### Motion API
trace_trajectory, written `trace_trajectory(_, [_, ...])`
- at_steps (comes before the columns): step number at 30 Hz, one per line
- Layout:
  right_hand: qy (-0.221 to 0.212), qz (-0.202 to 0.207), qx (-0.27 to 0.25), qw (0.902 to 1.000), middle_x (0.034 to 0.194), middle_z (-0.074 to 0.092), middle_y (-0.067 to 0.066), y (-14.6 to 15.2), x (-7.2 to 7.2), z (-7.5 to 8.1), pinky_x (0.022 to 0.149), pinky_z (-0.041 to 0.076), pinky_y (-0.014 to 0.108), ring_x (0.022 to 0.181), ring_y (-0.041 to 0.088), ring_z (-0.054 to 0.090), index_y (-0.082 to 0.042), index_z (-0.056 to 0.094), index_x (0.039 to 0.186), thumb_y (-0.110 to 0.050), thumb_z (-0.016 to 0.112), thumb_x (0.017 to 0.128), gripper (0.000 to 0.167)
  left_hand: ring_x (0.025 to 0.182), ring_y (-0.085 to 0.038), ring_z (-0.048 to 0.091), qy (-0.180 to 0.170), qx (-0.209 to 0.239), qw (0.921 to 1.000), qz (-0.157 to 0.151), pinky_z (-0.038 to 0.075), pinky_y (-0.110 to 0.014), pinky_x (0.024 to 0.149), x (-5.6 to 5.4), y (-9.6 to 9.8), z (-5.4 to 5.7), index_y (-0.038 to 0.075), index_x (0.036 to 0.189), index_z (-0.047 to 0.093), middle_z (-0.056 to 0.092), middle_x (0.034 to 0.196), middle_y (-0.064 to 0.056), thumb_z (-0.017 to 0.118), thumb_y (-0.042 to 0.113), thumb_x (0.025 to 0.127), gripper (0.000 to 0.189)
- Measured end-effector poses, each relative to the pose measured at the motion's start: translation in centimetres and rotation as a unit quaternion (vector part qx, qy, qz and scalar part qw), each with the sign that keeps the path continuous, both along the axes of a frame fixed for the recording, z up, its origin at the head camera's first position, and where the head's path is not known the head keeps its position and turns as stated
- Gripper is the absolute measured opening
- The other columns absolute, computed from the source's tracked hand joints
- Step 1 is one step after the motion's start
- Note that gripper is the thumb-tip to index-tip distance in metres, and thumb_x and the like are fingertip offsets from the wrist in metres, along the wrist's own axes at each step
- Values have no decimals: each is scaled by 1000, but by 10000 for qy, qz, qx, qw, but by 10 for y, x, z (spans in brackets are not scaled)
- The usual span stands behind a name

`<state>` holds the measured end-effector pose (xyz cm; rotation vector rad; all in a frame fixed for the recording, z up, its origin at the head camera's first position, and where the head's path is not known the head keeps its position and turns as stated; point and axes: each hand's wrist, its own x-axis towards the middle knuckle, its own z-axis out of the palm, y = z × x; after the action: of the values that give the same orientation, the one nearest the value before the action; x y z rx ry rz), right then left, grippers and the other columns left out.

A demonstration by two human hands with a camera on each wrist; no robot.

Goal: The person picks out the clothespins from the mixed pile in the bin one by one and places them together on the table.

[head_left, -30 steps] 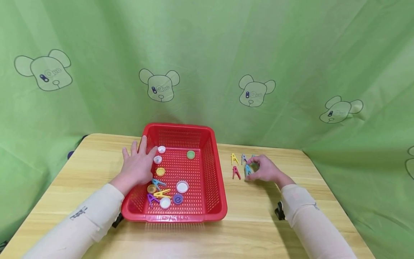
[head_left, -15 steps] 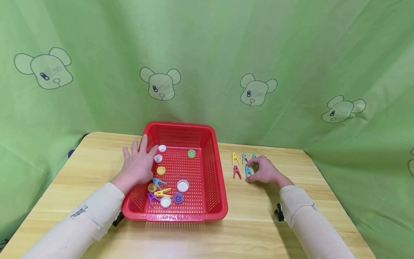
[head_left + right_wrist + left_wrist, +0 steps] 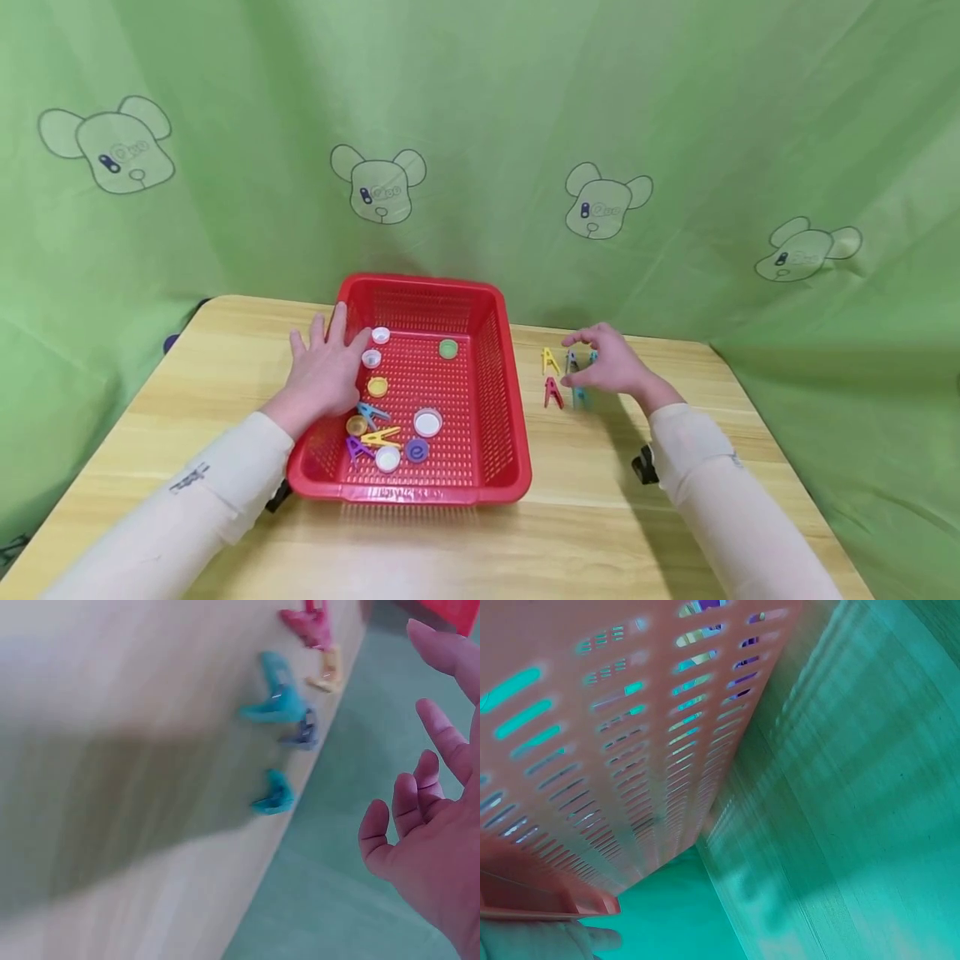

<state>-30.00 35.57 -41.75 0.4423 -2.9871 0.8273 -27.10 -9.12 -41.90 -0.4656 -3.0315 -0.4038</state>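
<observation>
My left hand [image 3: 322, 371] rests on the left rim of a red basket [image 3: 519, 433], fingers spread. Bottle caps and small plastic clothespins lie inside, among them a yellow clothespin [image 3: 381, 437] and a purple clothespin [image 3: 358, 448]. To the right of the basket my right hand [image 3: 609, 362] hovers over the table, thumb and fingers apart, holding nothing. Below it lies a light-blue clothespin [image 3: 276, 691], partly hidden in the head view. Around that are a red clothespin [image 3: 552, 392], a yellow clothespin [image 3: 551, 360], a grey-blue clothespin [image 3: 304, 731] and a teal clothespin [image 3: 276, 793].
The wooden table [image 3: 585, 517] ends at a green curtain [image 3: 480, 125] behind and at the sides. Inside the basket, a green cap [image 3: 447, 348] sits toward the back right and a white cap [image 3: 427, 422] near the middle.
My right hand has let go of the light-blue clothespin and lifted off it, leaving it on the table beside the red one. My left hand keeps its place on the basket rim.
</observation>
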Motion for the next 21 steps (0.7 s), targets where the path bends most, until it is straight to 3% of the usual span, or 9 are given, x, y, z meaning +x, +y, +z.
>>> trace_trajectory(12, [190,220,-61,9996,123,49,16,-37,-9,39,102,36,61,118,37,45,-7,66,123,-23,91,69,62,141,-57,5,4,106,9999,-14,0,-77,104,-1,0,1,6,152,41,2,161,-30,84,8,72,91])
trace_trajectory(21, [232,462,-144,9986,120,49,8,-82,-13,67,101,37,57,116,30,44,-14,66,124,-24,92,68,62,141,-57,4,-28,123,9999,-5,-1,-77,105,-1,0,0,6,153,40,1,161,-29,85,8,71,94])
